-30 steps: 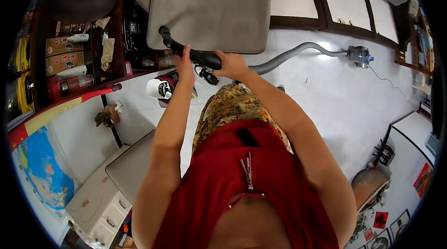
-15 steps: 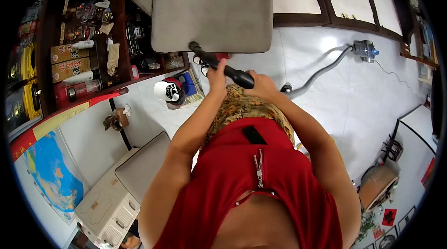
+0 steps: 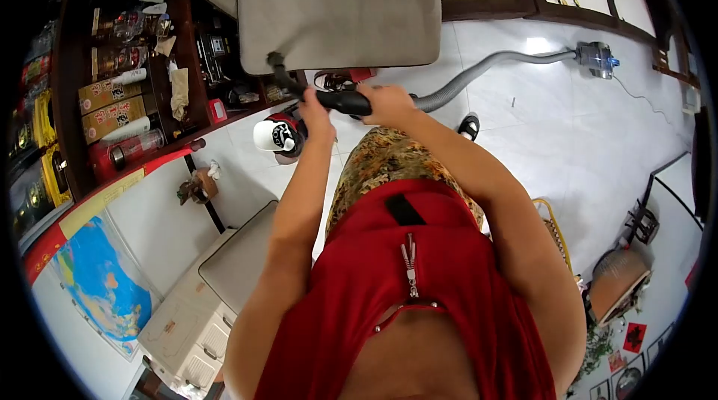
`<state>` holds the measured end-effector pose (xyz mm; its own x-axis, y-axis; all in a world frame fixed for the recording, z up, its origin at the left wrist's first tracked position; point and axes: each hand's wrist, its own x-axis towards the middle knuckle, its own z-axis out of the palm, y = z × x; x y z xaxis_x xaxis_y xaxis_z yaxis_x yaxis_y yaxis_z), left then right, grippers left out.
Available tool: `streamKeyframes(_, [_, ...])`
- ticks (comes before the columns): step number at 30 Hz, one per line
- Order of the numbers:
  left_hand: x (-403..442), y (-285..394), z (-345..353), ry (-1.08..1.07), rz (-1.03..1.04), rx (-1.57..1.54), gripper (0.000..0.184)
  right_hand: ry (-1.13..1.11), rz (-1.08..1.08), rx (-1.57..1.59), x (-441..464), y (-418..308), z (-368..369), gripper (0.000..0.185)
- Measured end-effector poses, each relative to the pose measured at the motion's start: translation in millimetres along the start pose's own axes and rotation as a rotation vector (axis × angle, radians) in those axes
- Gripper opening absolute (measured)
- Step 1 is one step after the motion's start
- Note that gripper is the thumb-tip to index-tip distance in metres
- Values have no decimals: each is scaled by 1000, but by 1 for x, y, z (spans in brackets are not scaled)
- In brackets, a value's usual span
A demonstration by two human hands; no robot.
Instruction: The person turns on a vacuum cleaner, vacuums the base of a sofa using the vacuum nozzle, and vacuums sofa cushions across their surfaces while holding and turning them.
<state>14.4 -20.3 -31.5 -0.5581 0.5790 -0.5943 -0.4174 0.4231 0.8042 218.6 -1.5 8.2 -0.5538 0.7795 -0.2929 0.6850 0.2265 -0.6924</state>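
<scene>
Clasping the wand (image 3: 345,102) with left hand (image 3: 318,117) closed round it ahead, right hand (image 3: 389,105) closed behind, near the hose (image 3: 449,91). Reaching, beyond the grip, over the cushion (image 3: 336,7). Probably light, stiff, smooth; best held at the thick end.

Nozzle (image 3: 276,60) seemingly on the seat (image 3: 340,7); canister (image 3: 596,60) right, on the floor (image 3: 538,127).

The person wears a red sleeveless top (image 3: 336,318); a black rectangular patch (image 3: 404,210) marks its lower front; silvery zip pulls (image 3: 410,262) dangle above that; small shiny studs (image 3: 434,306) dot the neckline; the lower garment (image 3: 393,164) is mottled brown, yellowish and dark.
</scene>
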Motion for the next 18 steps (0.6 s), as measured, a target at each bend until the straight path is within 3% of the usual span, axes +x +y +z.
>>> streamKeyframes(2, [-18,-16,13,-52,-108,110,39,50,29,-3,-23,27,11,58])
streamKeyframes(6, [-27,-73,39,-197,-256,270,46,73,208,9,-78,54,12,56])
streamKeyframes(8, [-44,-73,59,-264,-390,310,41,90,263,22,-98,66,12,56])
streamKeyframes(10, [-49,-82,69,-231,-479,369,47,97,299,25,-110,69,8,56])
streamKeyframes(13, [-59,-77,51,-324,-431,213,41,46,235,14,-113,57,-8,56])
streamKeyframes(14, [-61,-74,43,-216,-388,139,33,24,207,7,-110,51,-9,56])
streamKeyframes(15, [-56,-70,30,-227,-382,79,31,89,124,-7,-103,54,9,56])
streamKeyframes(18, [-40,-45,-8,-148,-316,-111,26,9,53,-14,-73,21,14,53])
